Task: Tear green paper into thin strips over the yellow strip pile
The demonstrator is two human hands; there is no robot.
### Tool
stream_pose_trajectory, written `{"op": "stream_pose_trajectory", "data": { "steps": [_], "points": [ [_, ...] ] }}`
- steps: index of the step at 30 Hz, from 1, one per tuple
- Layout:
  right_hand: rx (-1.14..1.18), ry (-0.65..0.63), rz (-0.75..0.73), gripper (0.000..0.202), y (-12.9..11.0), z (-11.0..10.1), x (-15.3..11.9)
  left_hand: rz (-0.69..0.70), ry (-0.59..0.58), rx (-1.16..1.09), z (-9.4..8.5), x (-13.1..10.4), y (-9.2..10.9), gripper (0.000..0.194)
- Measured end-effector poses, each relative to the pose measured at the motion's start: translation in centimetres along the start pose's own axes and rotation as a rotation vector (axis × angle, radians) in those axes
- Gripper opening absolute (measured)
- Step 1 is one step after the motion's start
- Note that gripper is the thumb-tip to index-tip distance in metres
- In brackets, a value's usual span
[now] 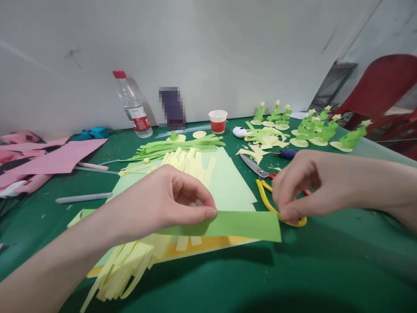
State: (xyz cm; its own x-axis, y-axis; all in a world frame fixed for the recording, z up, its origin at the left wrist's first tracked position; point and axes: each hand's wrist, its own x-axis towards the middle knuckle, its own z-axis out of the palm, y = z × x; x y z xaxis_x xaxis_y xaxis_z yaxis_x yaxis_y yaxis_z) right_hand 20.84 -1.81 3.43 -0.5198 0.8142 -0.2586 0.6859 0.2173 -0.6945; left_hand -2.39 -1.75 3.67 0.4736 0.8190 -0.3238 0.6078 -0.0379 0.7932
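Note:
My left hand (pixel 187 200) pinches the upper edge of a wide green paper strip (pixel 244 226) between thumb and fingers. The strip stretches sideways above pale green sheets (pixel 230 182) and bundles of pale yellow strips (pixel 130 265). My right hand (pixel 298 187) is closed, thumb against fingers, just beyond the strip's right end; whether it holds anything is hidden. Behind and below that hand lie scissors (pixel 250 165) with yellow and red handles, partly covered by it. A pile of narrow green strips (pixel 176 148) rests behind the sheets.
Several small green paper spirals with stars (pixel 321 126) stand at the back right, near paper scraps (pixel 267 139) and a blue-handled tool (pixel 289 154). A paper cup (pixel 218 121) and plastic bottle (pixel 133 106) stand by the wall. Pink sheets (pixel 65 156) and a grey pen-like stick (pixel 83 198) lie left.

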Motion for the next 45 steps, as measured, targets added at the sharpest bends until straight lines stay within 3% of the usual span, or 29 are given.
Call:
{"op": "stream_pose_trajectory", "data": {
  "steps": [2,4,6,8,11,15,24,33,45],
  "points": [
    [0.073,0.028,0.088,0.017,0.3,-0.3,-0.3,0.004,0.037,0.039,0.0,0.1,0.0,0.009],
    [0.118,0.140,0.133,0.013,-0.1,-0.1,-0.5,0.010,0.077,0.070,0.2,0.2,0.1,0.009],
    [0.080,0.240,0.080,0.010,-0.8,0.7,-0.3,0.032,0.102,0.110,0.7,0.1,0.2,0.010],
    [0.039,0.259,-0.005,0.010,-1.7,1.8,0.1,0.081,0.112,0.150,1.3,0.0,0.2,0.013],
    [0.042,0.223,-0.066,0.012,-2.5,3.4,1.0,0.185,0.137,0.198,2.1,-0.2,-0.1,0.016],
    [0.107,0.128,-0.036,0.012,-3.0,4.0,1.7,0.270,0.192,0.270,2.5,-0.4,-0.4,0.017],
    [0.177,0.050,-0.008,0.011,-3.1,4.0,2.2,0.303,0.221,0.304,2.4,-0.4,-0.6,0.016],
    [0.251,-0.037,0.027,0.009,-3.0,3.9,2.4,0.224,0.155,0.302,2.2,-0.6,-0.5,0.019],
    [0.217,-0.117,0.184,0.012,-1.6,1.8,0.4,0.045,0.071,0.152,0.7,-0.4,0.1,0.012]
  ]
}}
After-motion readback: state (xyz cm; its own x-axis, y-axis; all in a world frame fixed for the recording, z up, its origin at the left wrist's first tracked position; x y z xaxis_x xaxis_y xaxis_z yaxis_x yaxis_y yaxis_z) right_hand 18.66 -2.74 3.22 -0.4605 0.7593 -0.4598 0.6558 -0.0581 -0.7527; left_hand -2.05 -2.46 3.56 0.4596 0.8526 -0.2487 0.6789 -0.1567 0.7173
